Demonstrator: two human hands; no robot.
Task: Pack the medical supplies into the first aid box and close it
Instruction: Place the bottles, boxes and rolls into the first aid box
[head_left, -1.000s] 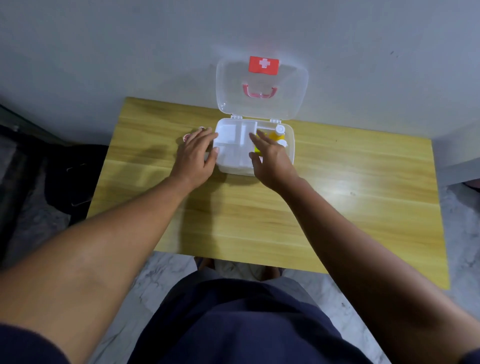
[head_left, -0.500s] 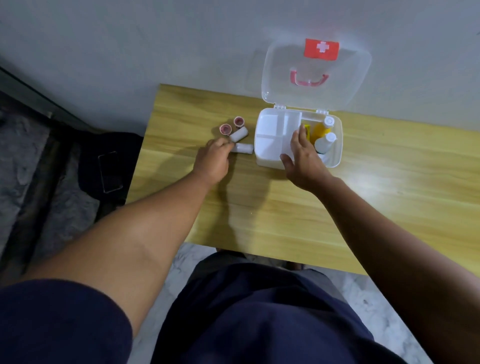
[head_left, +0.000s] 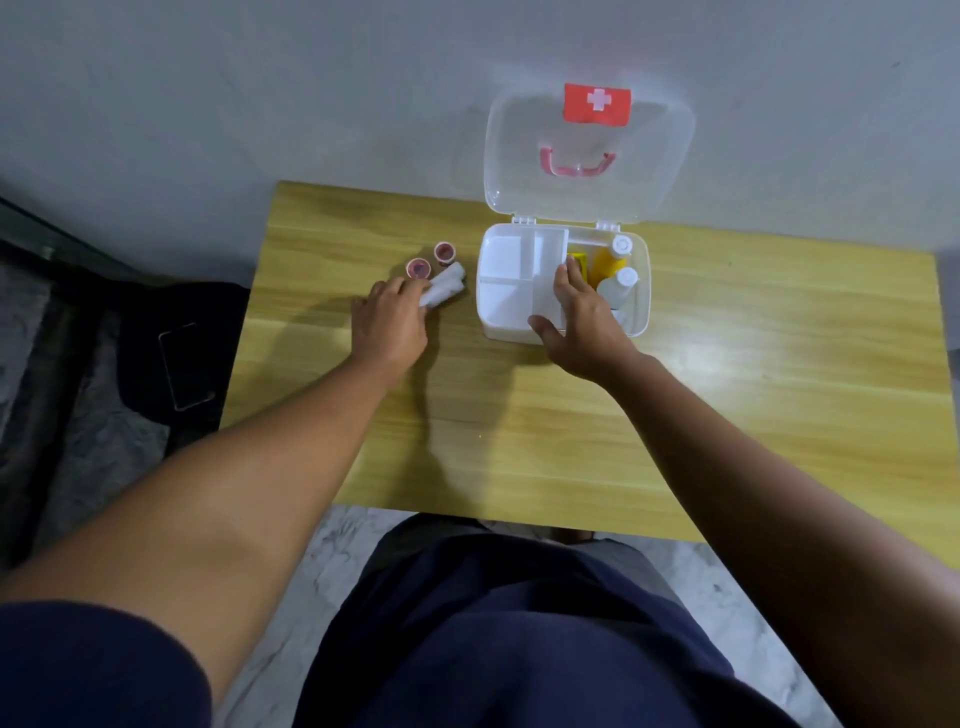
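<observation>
Translucent white plastic forms the first aid box (head_left: 511, 322), set at the table's (head_left: 727, 415) twelve o'clock edge with its red-crossed lid (head_left: 587, 156) raised. Bottles (head_left: 615, 270) are seen inside. White gauze rolls (head_left: 444, 285) at nine o'clock are grasped by the left hand (head_left: 387, 322); the box is steadied by the flat, unclenched right hand (head_left: 582, 317).

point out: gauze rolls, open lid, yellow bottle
gauze rolls (head_left: 445, 283): head view, on the roll sides beyond the left fingertips
lid (head_left: 524, 156): head view, clear panel left of the handle
yellow bottle (head_left: 607, 262): head view, its body
</observation>
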